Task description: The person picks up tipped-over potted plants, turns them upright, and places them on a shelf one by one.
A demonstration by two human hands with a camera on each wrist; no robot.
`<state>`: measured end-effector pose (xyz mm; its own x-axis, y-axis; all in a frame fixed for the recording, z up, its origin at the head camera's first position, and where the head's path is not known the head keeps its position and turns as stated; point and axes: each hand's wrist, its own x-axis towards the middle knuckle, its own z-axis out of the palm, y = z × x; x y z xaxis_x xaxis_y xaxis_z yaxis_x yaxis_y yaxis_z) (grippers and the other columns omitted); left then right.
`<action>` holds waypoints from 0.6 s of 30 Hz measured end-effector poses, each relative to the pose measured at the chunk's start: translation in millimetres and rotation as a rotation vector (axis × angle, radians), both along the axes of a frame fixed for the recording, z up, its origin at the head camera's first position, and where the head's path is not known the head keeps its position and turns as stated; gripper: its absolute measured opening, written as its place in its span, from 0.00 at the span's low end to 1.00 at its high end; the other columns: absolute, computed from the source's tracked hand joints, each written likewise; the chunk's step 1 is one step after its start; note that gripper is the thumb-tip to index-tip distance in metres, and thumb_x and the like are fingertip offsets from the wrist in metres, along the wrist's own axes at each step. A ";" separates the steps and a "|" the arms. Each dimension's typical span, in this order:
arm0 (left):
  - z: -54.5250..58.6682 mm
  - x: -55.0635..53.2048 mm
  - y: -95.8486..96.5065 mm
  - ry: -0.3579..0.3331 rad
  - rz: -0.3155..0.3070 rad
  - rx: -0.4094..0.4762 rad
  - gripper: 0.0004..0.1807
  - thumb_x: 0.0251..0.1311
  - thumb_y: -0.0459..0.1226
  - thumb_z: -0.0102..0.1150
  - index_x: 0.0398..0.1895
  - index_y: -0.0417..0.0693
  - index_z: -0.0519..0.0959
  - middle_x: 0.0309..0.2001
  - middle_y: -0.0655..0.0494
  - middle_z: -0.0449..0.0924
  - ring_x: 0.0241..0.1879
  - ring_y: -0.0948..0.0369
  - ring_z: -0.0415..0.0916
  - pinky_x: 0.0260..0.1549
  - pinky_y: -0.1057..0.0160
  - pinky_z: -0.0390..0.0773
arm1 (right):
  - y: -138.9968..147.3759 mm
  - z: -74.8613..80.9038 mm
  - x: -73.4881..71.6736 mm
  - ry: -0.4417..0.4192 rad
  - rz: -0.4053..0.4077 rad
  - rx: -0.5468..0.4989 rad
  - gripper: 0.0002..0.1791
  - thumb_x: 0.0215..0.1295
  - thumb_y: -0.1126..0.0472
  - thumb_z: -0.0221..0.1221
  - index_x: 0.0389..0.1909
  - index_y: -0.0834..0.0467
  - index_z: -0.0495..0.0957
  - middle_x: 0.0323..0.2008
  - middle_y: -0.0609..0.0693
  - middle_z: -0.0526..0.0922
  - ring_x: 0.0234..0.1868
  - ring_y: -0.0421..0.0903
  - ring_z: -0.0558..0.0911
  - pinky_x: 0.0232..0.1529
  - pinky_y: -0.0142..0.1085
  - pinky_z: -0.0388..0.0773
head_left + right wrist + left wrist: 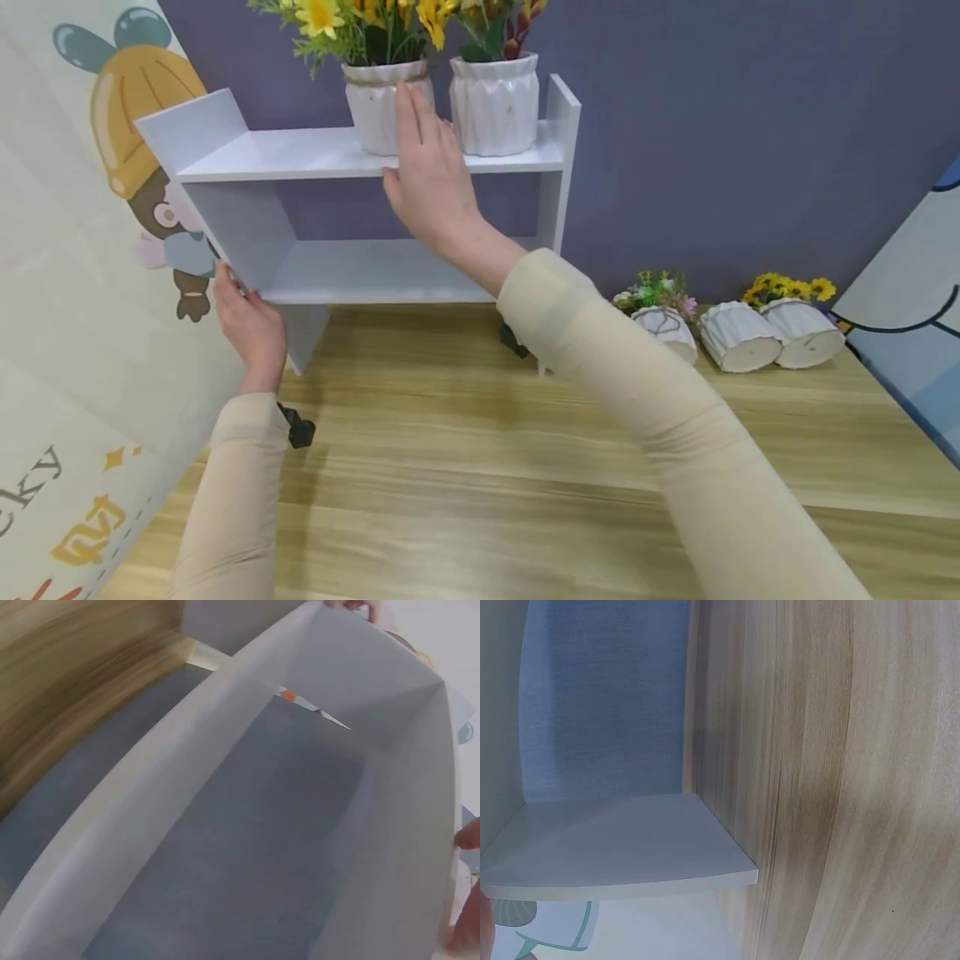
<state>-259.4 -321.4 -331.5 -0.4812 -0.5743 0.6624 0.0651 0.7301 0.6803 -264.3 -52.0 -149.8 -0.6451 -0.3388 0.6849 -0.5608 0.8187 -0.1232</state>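
Note:
A white two-tier shelf (300, 267) stands on the wooden table against the dark wall. My left hand (251, 325) grips the front edge of its left side panel (615, 847), low down by the lower board. On the top board sits a white ribbed flowerpot (371, 104) with yellow flowers and a twine band. My right hand (435, 171) reaches up to this pot, its fingers extended against the pot's front and covering part of it. A second white flowerpot (495, 104) stands close by on the right, near the right end panel.
Several white flowerpots (738, 337) with flowers lie tipped over on the table (465, 492), right of the shelf. Small black objects (300, 429) show beside my left wrist and below the shelf. A cartoon-printed wall panel (90, 333) borders the left side.

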 end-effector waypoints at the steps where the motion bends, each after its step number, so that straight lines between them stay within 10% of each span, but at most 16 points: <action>1: -0.1 0.2 0.2 0.003 -0.001 -0.001 0.27 0.65 0.32 0.38 0.67 0.53 0.54 0.60 0.46 0.63 0.57 0.50 0.64 0.56 0.52 0.66 | 3.6 -2.8 0.0 0.024 0.022 0.007 0.39 0.64 0.53 0.48 0.69 0.64 0.41 0.70 0.57 0.49 0.69 0.47 0.52 0.69 0.36 0.45; 9: 0.2 0.2 1.1 0.008 0.005 0.001 0.27 0.64 0.32 0.38 0.67 0.53 0.54 0.60 0.46 0.64 0.57 0.50 0.64 0.56 0.52 0.66 | 28.2 -24.7 1.9 0.234 0.176 -0.016 0.31 0.62 0.61 0.51 0.65 0.66 0.57 0.64 0.59 0.63 0.65 0.49 0.62 0.69 0.35 0.46; 18: -1.2 -0.5 -0.2 0.006 0.008 -0.020 0.26 0.64 0.31 0.38 0.66 0.53 0.54 0.60 0.47 0.63 0.57 0.50 0.64 0.54 0.52 0.67 | 53.1 -29.1 11.3 0.270 0.234 0.040 0.29 0.61 0.57 0.51 0.62 0.64 0.63 0.61 0.56 0.68 0.64 0.48 0.65 0.69 0.35 0.42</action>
